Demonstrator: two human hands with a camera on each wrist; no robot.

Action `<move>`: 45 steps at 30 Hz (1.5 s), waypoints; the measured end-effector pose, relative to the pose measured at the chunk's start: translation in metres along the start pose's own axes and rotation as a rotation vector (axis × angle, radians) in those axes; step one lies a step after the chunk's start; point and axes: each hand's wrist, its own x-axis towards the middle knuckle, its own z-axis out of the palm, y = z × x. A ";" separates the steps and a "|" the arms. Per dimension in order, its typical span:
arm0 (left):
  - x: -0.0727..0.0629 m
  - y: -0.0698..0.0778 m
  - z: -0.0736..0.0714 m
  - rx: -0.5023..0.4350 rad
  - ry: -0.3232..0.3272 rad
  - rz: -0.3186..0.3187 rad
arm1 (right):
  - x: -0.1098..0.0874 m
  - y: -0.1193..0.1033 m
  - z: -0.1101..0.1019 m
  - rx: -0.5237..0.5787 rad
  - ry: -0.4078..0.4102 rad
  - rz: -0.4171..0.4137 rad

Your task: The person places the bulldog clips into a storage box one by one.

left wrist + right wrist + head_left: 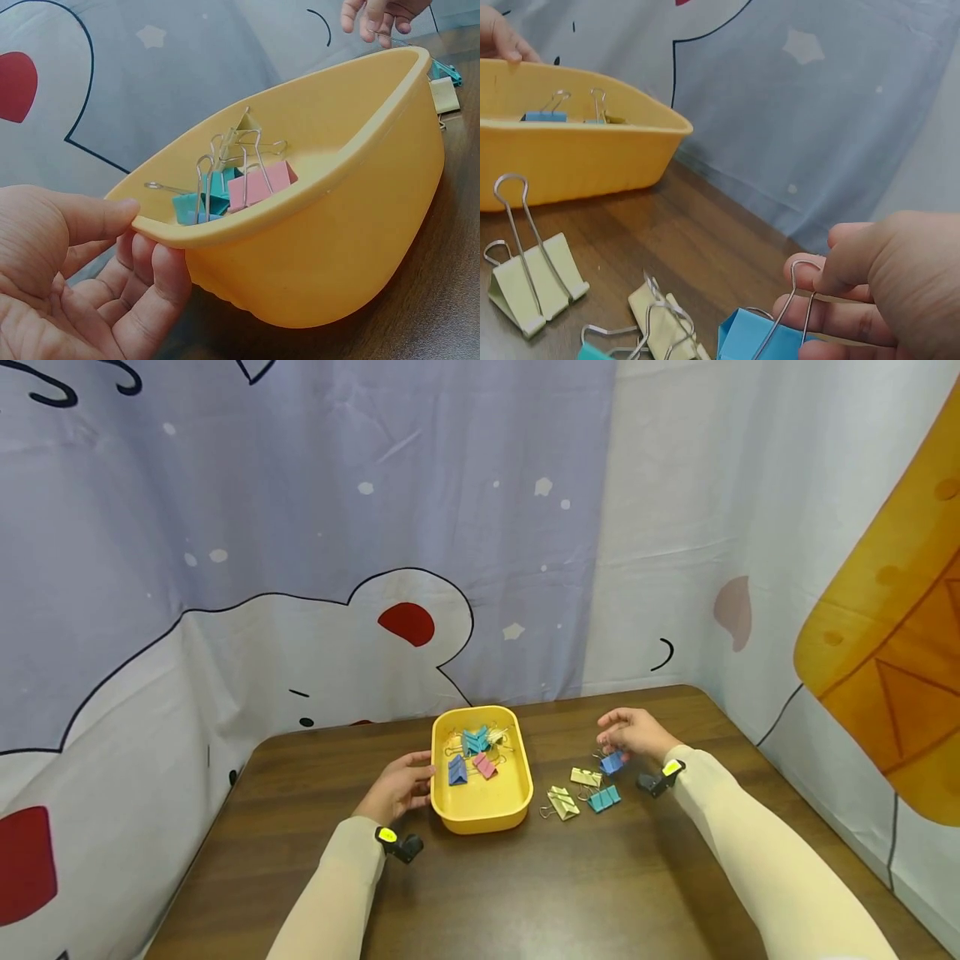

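Note:
My left hand (pixel 397 787) grips the left rim of a yellow plastic bin (pixel 483 824), thumb over the rim and fingers against the outer wall. In the bin lie teal binder clips (pixel 475 743), a pink binder clip (pixel 484 766), a purple-blue binder clip (pixel 457 771) and a pale yellow one (pixel 245 122). To the bin's right, my right hand (pixel 636 734) pinches a wire handle of a blue binder clip (pixel 754 336) between thumb and fingers. Whether that clip touches the table cannot be told.
Beside the blue clip, two pale yellow binder clips (pixel 562 802) and a teal binder clip (pixel 603 798) lie on the brown wooden table (pixel 525 893). A printed curtain (pixel 480 527) hangs behind the table's far edge and along its right side.

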 end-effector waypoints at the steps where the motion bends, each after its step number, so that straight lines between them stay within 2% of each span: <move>1: 0.000 0.000 0.000 0.000 0.002 -0.001 | 0.000 -0.002 0.000 -0.002 0.004 0.004; 8: 0.001 -0.001 -0.001 0.000 -0.010 0.003 | 0.000 -0.013 0.002 -0.020 0.039 0.039; 19: -0.001 0.001 -0.002 0.018 -0.004 0.000 | 0.007 -0.031 0.012 0.052 0.068 0.081; 45: 0.000 -0.001 -0.001 -0.002 -0.009 0.007 | 0.022 -0.076 0.050 0.065 -0.009 0.024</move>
